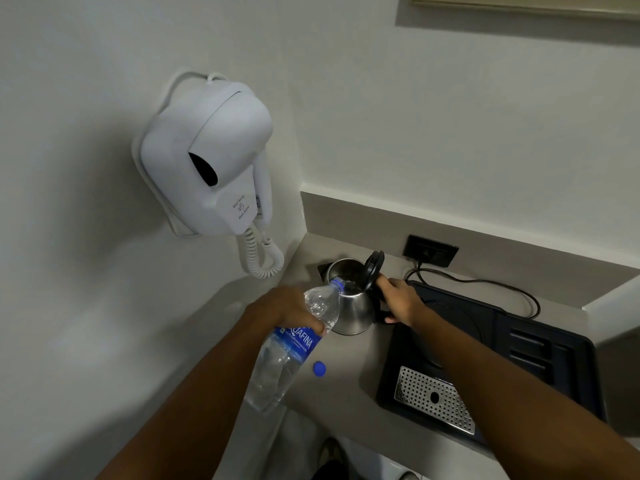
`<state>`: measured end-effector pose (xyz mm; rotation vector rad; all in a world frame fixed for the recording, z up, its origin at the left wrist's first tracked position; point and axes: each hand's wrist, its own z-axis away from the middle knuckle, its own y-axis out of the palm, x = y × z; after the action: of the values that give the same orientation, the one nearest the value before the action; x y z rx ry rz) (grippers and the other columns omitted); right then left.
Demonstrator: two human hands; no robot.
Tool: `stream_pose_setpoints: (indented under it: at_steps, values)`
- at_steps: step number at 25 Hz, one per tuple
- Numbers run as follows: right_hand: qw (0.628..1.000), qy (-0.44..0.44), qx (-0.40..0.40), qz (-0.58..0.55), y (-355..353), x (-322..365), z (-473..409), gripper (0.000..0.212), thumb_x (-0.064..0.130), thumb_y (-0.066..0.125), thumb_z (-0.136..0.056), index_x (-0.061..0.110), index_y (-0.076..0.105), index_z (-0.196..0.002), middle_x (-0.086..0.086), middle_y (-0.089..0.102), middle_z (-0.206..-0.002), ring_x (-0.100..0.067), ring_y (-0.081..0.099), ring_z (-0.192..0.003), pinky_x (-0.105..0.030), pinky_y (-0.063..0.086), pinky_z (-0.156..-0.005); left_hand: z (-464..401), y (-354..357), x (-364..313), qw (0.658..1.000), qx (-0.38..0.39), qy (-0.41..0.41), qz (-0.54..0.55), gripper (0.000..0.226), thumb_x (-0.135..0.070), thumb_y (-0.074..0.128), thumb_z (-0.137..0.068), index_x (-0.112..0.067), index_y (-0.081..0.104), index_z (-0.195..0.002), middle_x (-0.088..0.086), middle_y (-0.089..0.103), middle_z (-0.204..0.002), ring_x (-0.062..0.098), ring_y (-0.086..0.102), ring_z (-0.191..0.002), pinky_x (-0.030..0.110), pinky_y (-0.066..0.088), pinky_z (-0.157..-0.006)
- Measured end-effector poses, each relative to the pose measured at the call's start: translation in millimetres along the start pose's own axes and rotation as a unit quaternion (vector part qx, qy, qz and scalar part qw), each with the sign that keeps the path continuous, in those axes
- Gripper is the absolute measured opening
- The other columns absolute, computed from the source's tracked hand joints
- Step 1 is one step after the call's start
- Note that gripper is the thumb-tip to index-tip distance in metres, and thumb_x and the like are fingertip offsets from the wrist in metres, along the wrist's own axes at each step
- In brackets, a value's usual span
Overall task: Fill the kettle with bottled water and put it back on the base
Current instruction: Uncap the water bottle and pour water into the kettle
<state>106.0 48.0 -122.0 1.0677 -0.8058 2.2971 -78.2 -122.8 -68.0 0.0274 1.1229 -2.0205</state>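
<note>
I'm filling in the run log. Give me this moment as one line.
phase: pouring | left hand: tilting bottle into kettle | right hand: on kettle handle | lid: open | cap: on counter | kettle: off base

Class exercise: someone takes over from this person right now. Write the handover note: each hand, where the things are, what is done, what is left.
Left hand: holds the bottle, tilted, neck over the kettle's mouth.
Right hand: on the kettle handle, lid up.
Kettle stands on the counter, off the black tray.
Blue cap lies on the counter.
Done: bottle opened, lid open.
Left: finish filling, close lid, return kettle to its base.
</note>
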Motion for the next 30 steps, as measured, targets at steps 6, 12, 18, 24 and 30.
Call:
stream_pose_setpoints:
  at_steps: [6, 12, 18, 24, 30]
  values:
    - [1.0, 0.0, -0.003, 0.001, 0.7, 1.0, -0.7, 0.065, 0.078, 0.047, -0.059, 0.021, 0.063, -0.086, -0.004, 0.061, -0.099, -0.023, 0.061, -0.089, -0.035, 0.059, -0.054, -1.4, -4.2, -1.3, 1.0, -0.007, -0.009, -0.004, 0.063, -0.067, 0.079, -0.036, -0.036, 0.052, -0.083, -0.014, 0.065, -0.075, 0.007, 0.067, -0.068, 0.025, 0.053, -0.059]
    - [1.0, -0.001, -0.005, 0.001, 1.8, 1.4, -2.0, 0.067, 0.077, 0.047, -0.058, 0.019, 0.065, -0.086, -0.004, 0.061, -0.096, -0.022, 0.061, -0.087, -0.035, 0.059, -0.054, -3.1, -2.9, 0.2, 1.0, -0.009, -0.005, -0.019, 0.079, -0.065, 0.08, -0.038, -0.032, 0.056, -0.106, -0.006, 0.07, -0.091, 0.01, 0.068, -0.074, 0.029, 0.056, -0.066]
    - [1.0, -0.003, 0.001, 0.005, 1.1, 1.1, -0.8, 0.065, 0.077, 0.046, -0.06, 0.022, 0.063, -0.088, -0.003, 0.062, -0.098, -0.021, 0.061, -0.088, -0.032, 0.058, -0.053, -3.7, -4.7, -0.2, 1.0, -0.018, -0.004, -0.018, 0.074, -0.068, 0.077, -0.035, -0.033, 0.057, -0.096, -0.009, 0.069, -0.082, 0.009, 0.067, -0.07, 0.028, 0.056, -0.064]
    - [1.0, -0.005, 0.004, 0.007, 0.3, 1.0, -0.2, 0.061, 0.079, 0.046, -0.061, 0.026, 0.062, -0.087, 0.0, 0.061, -0.098, -0.019, 0.06, -0.089, -0.032, 0.058, -0.053, -5.6, -5.1, 0.1, 1.0, -0.025, 0.013, -0.015, 0.071, -0.069, 0.076, -0.036, -0.035, 0.054, -0.094, -0.014, 0.063, -0.075, 0.006, 0.065, -0.067, 0.024, 0.049, -0.056]
    - [1.0, -0.008, 0.008, 0.015, -0.1, 2.2, 0.2, 0.066, 0.08, 0.045, -0.06, 0.022, 0.063, -0.089, -0.003, 0.061, -0.097, -0.02, 0.06, -0.087, -0.029, 0.056, -0.049, -6.9, -0.1, 0.6, 0.998, -0.058, 0.023, -0.017, 0.056, -0.064, 0.077, -0.036, -0.036, 0.05, -0.077, -0.014, 0.063, -0.072, 0.006, 0.064, -0.065, 0.026, 0.055, -0.062]
